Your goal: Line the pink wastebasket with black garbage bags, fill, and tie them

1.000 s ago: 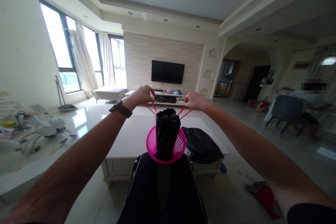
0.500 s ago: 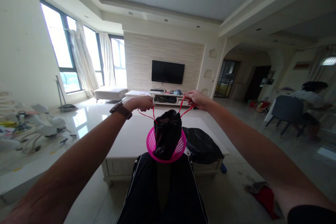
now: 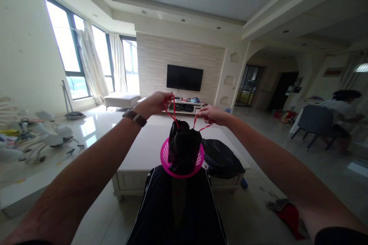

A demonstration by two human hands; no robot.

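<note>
A black garbage bag (image 3: 184, 149) with red drawstrings stands gathered inside a pink plastic basket (image 3: 164, 157), its mouth drawn partly together above the rim. My left hand (image 3: 159, 102) is closed on one red drawstring (image 3: 174, 107), up and to the left of the bag. On the other side my right hand (image 3: 213, 115) pinches the second red drawstring (image 3: 195, 121), a little lower than the left. Both strings run down to the bag's top edge. The basket is in front of my knees, and what the bag contains is hidden.
A white coffee table (image 3: 138, 149) lies before me, with another black plastic bag (image 3: 221, 159) on its right part. A television (image 3: 184, 77) hangs on the far wall above a low cabinet. A person sits by a grey chair (image 3: 314, 120) at the right.
My left hand has risen and moved slightly right, pulling its string up more steeply. My right hand has dropped a little. The bag's mouth is bunched more tightly.
</note>
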